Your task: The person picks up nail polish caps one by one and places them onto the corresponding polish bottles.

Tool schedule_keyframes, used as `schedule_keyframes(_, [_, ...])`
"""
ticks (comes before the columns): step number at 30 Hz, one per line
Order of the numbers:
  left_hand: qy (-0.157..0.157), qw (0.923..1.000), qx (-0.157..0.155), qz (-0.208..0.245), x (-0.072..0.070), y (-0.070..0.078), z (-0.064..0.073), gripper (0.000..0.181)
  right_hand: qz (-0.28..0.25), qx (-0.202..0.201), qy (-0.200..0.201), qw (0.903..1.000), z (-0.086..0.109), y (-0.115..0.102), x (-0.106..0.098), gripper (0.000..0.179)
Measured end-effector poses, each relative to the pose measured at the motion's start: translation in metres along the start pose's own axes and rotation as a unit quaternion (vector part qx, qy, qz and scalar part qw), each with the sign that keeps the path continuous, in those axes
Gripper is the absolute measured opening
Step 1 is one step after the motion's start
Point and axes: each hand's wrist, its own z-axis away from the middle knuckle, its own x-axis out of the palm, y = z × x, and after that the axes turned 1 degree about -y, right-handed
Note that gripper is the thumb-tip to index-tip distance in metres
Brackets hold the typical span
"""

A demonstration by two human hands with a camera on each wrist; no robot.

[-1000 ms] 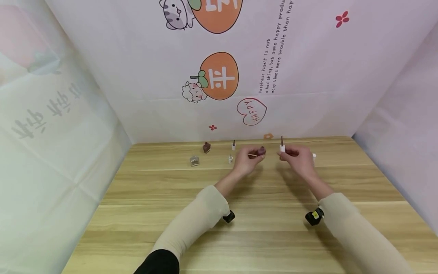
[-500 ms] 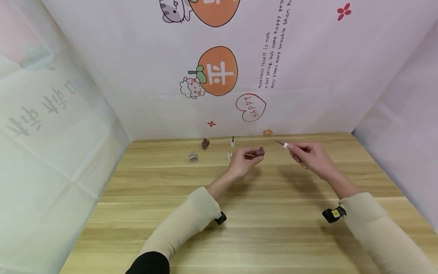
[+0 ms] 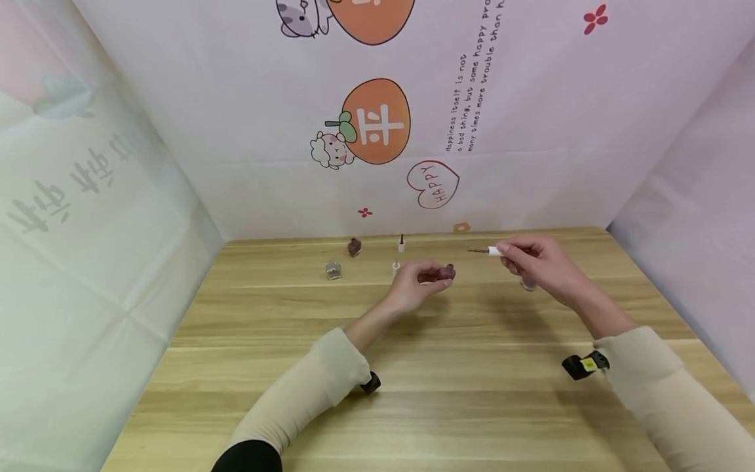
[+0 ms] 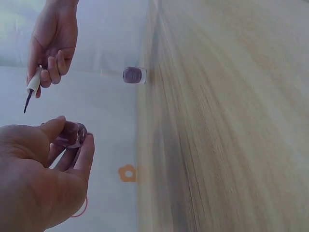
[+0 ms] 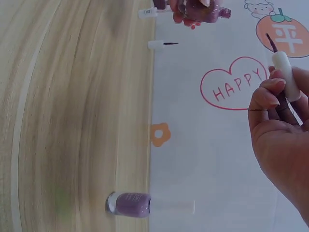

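Note:
My left hand (image 3: 409, 287) pinches an open purple nail polish bottle (image 4: 72, 134) between thumb and fingers, above the table. To its right, my right hand (image 3: 544, 269) holds a white nail polish brush cap (image 5: 285, 75) by its barrel. In the head view the brush lies nearly level, its dark bristles pointing left, above the bottle's neck and apart from it. A capped purple nail polish bottle (image 5: 133, 205) stands on the table by the right hand, which partly hides it in the head view.
On the wooden table (image 3: 448, 393), left of the hands, are a dark purple bottle (image 3: 354, 247) and a clear bottle (image 3: 333, 271). Two white brush caps (image 3: 402, 247) stand nearby with brushes up. A printed cloth (image 3: 531, 131) rises behind the table.
My right hand has moved right with the brush cap. The brush has tipped from upright to nearly level, pointing left. My left hand, still holding the bottle, has shifted slightly.

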Motion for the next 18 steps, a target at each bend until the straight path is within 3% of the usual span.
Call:
schedule_keyframes(6, [-0.013, 0.9996, 0.01, 0.024, -0.001, 0.001, 0.005, 0.019, 0.017, 0.009, 0.019, 0.9996, 0.003, -0.008, 0.001, 0.033])
schedule_keyframes(11, [-0.022, 0.9991, 0.017, 0.033, 0.0, 0.004, 0.009, 0.02, -0.013, 0.031, 0.03, 0.999, 0.006, -0.014, 0.003, 0.035])
schedule_keyframes(18, [-0.023, 0.9992, 0.015, 0.03, -0.002, 0.006, 0.014, 0.019, -0.025, 0.01, 0.022, 0.9994, 0.007, -0.019, 0.01, 0.032])
